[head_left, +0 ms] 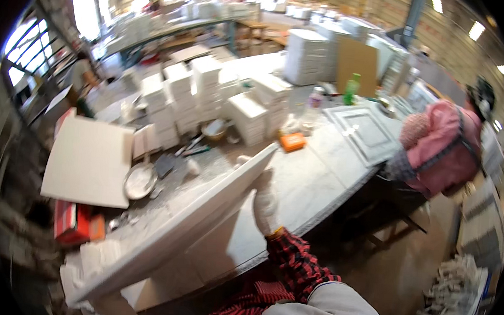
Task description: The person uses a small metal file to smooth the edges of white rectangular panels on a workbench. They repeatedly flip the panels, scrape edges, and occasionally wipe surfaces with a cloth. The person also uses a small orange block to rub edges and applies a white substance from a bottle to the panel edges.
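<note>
The right hand (264, 185) is clamped on the upper end of a white board (185, 220); only a bit of its fingers (243, 159) shows past the far side, and the board hides the rest. A pale covering runs over the wrist to a red and black checked sleeve (300, 262). The left hand (114, 308) is at the board's lower end, mostly cut off by the lower edge of the view and the dark rim, so I cannot tell whether its fingers are apart or closed.

The board stands tilted over the near part of a pale table (316, 174), hiding part of the tabletop. Beyond it lie an orange box (293, 142), a clear bottle (314, 102) and a green bottle (352, 89). To the left, a bowl (140, 182) holds something white that is hard to make out, beside a big cream panel (89, 159); a red box (72, 223) is partly hidden under that panel. Stacks of white blocks (248, 117) stand behind, their far rows overlapping. At the right, a person in pink (445, 149) bends near a framed panel (365, 132), hands out of sight. The far background is blurred.
</note>
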`<state>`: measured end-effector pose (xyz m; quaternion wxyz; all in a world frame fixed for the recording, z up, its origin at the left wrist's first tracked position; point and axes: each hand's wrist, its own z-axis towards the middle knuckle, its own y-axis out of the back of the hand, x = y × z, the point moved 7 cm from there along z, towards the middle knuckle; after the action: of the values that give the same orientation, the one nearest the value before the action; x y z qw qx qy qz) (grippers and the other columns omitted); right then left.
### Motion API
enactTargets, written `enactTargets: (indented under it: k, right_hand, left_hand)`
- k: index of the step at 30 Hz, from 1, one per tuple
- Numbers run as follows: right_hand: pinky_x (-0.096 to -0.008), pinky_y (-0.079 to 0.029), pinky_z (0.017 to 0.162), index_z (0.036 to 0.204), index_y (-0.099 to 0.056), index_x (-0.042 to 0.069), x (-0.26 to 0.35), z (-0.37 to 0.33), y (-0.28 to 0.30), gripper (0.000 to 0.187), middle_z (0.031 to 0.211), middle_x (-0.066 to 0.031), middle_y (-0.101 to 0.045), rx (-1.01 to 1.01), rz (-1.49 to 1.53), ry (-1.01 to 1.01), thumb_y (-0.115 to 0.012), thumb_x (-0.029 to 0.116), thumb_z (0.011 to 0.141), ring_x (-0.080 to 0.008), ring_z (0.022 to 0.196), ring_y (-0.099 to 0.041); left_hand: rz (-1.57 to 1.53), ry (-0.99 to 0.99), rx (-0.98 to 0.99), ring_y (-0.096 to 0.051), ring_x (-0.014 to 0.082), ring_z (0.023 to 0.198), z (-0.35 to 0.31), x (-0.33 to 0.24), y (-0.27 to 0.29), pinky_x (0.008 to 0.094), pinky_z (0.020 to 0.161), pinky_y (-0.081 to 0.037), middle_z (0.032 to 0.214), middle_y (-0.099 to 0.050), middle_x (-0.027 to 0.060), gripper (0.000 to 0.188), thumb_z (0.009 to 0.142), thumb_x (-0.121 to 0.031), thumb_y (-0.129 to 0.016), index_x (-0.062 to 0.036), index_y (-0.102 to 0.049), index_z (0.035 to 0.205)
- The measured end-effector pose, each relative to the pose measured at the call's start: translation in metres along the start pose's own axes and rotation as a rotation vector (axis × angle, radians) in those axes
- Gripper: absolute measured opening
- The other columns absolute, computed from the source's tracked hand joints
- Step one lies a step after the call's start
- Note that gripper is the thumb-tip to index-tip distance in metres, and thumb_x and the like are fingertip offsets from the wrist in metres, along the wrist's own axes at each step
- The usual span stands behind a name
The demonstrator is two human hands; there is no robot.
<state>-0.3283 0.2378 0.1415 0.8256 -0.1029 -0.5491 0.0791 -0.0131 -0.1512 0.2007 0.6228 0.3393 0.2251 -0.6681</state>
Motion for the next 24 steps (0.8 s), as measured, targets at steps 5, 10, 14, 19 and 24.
enactTargets:
  k: [5,10,14,19,24]
  right_hand:
    - [-0.0317,-0.044,0.071,0.114,-0.063,-0.001,0.02,-0.014,0.011,0.057,0.087,0.0,-0.054,-0.132,0.054,-0.118,-0.037,0.05,0.111,-0.0109,0.083,-0.046]
    - [-0.0363,-0.045,0.108,0.155,-0.041,0.006,0.048,-0.046,0.035,0.066,0.138,-0.0105,-0.057,-0.087,0.084,-0.293,-0.038,0.054,0.109,-0.0198,0.129,-0.053]
    - [-0.037,-0.045,0.106,0.154,-0.041,0.008,0.06,-0.093,0.04,0.063,0.141,-0.0088,-0.054,0.001,0.318,-0.546,-0.039,0.052,0.109,-0.0192,0.126,-0.052]
    - [-0.0379,-0.04,0.114,0.152,-0.041,0.008,-0.026,-0.179,0.055,0.051,0.144,-0.0095,-0.052,0.007,1.189,-0.567,-0.041,0.036,0.11,-0.0228,0.133,-0.048]
    - [-0.0424,-0.042,0.111,0.136,-0.053,0.007,0.004,-0.236,0.077,0.045,0.131,-0.0132,-0.061,0.3,1.691,-0.491,-0.035,0.037,0.108,-0.0298,0.124,-0.056]
  left_hand:
    - [-0.005,-0.085,-0.011,-0.068,0.0382,0.104,-0.029,-0.018,0.016,0.0508,0.09,-0.053,0.114,-0.074,0.015,0.036,0.089,-0.032,-0.074,-0.0047,-0.075,0.112]
    - [0.031,-0.046,0.019,-0.068,0.0382,0.105,-0.043,-0.032,0.018,0.0503,0.091,-0.053,0.115,-0.073,0.0148,0.036,0.09,-0.032,-0.073,-0.0049,-0.074,0.114]
    - [0.072,-0.063,0.007,-0.067,0.0382,0.106,-0.059,-0.051,0.026,0.05,0.092,-0.053,0.116,-0.073,0.0146,0.036,0.091,-0.032,-0.071,-0.005,-0.073,0.115]
    - [0.1,-0.044,0.051,-0.067,0.0382,0.107,-0.103,-0.081,0.015,0.0496,0.093,-0.053,0.118,-0.072,0.0143,0.037,0.092,-0.032,-0.069,-0.0052,-0.072,0.117]
    - [0.121,0.008,0.158,-0.067,0.0382,0.108,-0.139,-0.098,0.001,0.0491,0.094,-0.053,0.119,-0.072,0.014,0.037,0.093,-0.032,-0.067,-0.0054,-0.071,0.119]
